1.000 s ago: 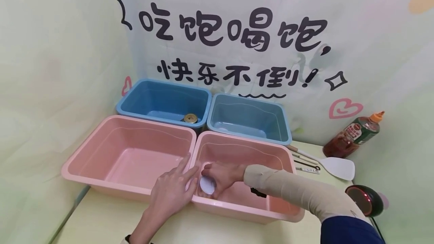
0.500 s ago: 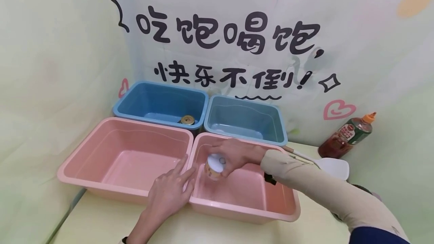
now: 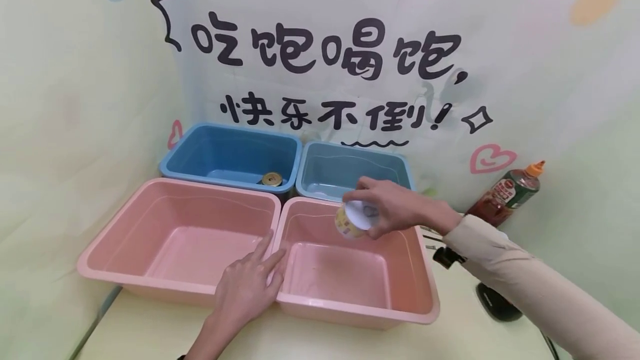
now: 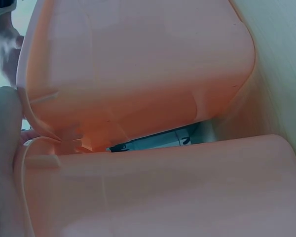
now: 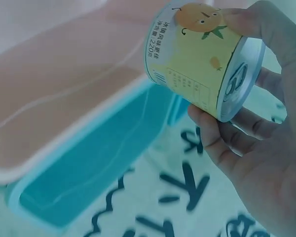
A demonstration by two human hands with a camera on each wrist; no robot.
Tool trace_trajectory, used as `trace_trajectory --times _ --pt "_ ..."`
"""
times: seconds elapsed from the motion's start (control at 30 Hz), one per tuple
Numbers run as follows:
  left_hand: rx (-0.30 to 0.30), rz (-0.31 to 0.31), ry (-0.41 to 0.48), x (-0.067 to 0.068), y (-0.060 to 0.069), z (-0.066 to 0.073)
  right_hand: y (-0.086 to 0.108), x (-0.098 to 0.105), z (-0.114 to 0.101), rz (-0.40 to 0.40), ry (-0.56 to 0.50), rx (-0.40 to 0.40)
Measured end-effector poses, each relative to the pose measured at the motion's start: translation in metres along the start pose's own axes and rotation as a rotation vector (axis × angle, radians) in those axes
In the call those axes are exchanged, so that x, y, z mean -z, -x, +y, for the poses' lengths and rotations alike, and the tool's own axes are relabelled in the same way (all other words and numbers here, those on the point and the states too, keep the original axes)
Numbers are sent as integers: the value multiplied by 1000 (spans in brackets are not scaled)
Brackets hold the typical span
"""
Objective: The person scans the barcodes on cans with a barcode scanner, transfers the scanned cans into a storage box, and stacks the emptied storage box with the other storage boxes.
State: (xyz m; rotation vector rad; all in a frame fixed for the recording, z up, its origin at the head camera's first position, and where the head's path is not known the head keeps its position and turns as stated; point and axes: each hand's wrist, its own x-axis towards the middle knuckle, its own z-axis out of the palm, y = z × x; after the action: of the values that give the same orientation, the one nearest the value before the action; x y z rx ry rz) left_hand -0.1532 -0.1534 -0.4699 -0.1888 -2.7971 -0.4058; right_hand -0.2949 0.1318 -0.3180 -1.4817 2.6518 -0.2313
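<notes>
My right hand (image 3: 395,204) grips a small yellow food can (image 3: 349,223), thumb and fingers around its lid end. The can is tilted over the back part of the right pink basin (image 3: 350,307). Its pull-ring lid (image 5: 239,81) and the orange fruit drawing on its label show in the right wrist view. My left hand (image 3: 247,288) rests at the front where the two pink basins meet, fingers extended over the rims. The left pink basin (image 3: 145,281) stands beside the right one. Behind the can is the lighter blue basin (image 3: 350,165).
A gold-topped can (image 3: 272,179) sits in the darker blue basin (image 3: 230,129) at the back left. A sauce bottle (image 3: 505,196) stands at the right by the wall. A black device (image 3: 498,301) lies on the table at the right, its cable running forward.
My right hand has lifted the can from the bottom of the right pink basin and carried it up and to the right. My left hand has stayed on the rims.
</notes>
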Motion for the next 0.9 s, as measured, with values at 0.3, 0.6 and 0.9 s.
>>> trace_trajectory --times 0.3,0.6,0.9 --pt "1 5 7 0 0 -1 60 19 19 85 -12 -169" --pt "-13 35 20 2 2 -3 126 25 28 135 60 -350" --pt "-64 84 20 -4 2 -6 185 -4 56 13 -75 -555"
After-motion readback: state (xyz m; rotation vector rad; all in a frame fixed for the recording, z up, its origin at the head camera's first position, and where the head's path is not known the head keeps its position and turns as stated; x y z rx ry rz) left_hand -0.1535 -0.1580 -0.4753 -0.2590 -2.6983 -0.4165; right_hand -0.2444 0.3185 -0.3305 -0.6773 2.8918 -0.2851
